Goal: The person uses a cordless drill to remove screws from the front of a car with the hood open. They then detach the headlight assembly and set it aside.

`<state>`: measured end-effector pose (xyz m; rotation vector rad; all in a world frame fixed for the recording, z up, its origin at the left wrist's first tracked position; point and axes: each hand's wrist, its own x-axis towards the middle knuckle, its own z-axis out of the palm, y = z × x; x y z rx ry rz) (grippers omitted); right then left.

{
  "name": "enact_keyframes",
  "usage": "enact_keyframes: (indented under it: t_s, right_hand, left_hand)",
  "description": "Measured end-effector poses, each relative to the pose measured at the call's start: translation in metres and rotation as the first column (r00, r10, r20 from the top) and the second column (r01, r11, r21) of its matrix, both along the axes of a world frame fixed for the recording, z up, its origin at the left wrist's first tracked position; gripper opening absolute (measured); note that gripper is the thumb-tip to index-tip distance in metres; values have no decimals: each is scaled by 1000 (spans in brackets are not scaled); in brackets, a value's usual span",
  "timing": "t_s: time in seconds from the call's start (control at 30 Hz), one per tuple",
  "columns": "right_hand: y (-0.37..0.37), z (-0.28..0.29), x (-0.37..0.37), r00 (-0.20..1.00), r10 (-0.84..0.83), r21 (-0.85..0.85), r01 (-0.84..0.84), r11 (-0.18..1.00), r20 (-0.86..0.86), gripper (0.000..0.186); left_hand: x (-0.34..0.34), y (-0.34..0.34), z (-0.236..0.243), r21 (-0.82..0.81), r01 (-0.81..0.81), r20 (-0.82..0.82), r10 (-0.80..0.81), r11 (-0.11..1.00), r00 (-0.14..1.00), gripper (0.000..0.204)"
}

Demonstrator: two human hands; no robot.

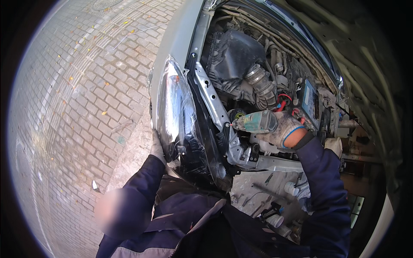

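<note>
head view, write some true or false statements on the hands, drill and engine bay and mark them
1. The right hand holds a green power drill. True.
2. The left hand is on the battery. False: the left hand is at the headlight's outer edge.
3. The power drill points left, toward the silver metal bracket. True.
4. The battery lies left of the corrugated intake hose. False: it lies to the right.
5. Brick paving shows beyond the headlight. True.
</note>
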<state>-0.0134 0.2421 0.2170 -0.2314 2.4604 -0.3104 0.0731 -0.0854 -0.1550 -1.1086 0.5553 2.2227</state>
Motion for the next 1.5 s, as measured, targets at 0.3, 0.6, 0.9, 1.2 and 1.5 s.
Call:
enact_keyframes:
  t_s: [0.3,0.6,0.9,1.2,1.5]
  right_hand:
    - [-12,12,0,999,-50,103,48,993,15,48]
    - [-10,4,-2,998,53,143,-50,989,-18,43]
    - [-6,5,-2,999,34,135,-31,990,-18,43]
    - [17,-20,12,998,22,80,-17,997,-59,45]
    - [-22,13,1,1000,-16,185,20,983,-24,35]
  left_hand:
    - [0,2,-6,14,-10,11,10,1000,1000,92]
    - [0,2,-18,8,-1,-17,1,1000,1000,95]
    - [1,0,-5,46,-8,-4,8,999,1000,94]
    - [4,3,-30,25,-28,-56,29,999,998,97]
    - [3,6,-29,8,-45,-34,45,999,998,98]
